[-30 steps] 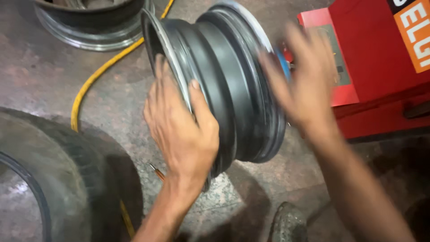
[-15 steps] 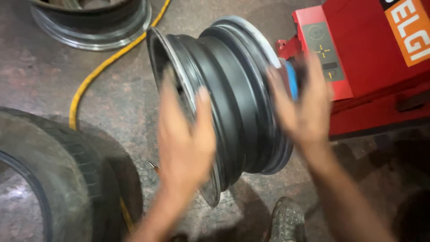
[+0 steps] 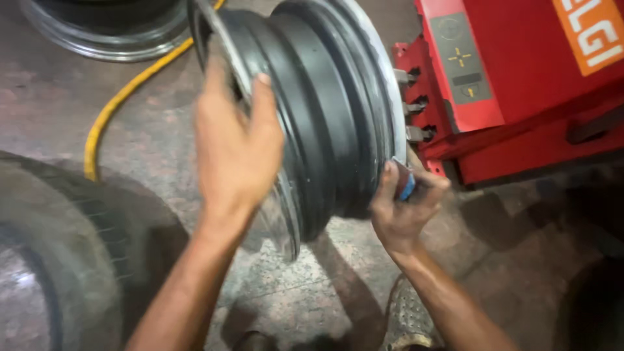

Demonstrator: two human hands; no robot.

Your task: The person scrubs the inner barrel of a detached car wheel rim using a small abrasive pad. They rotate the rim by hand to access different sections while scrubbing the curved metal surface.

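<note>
Head: rim [image 3: 325, 110] betw. both grips

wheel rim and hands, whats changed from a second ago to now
The right hand dropped from the upper side of the rim's right edge to its lower edge, pressing a small blue thing there. The left hand stayed gripping the left edge of the wheel rim, which remains upright on the floor.

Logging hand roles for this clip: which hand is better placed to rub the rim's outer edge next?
Right. The right hand already presses a small blue piece against the outer lip of the dark steel wheel rim. The left hand is busy gripping the near flange, steadying the upright rim.
</note>
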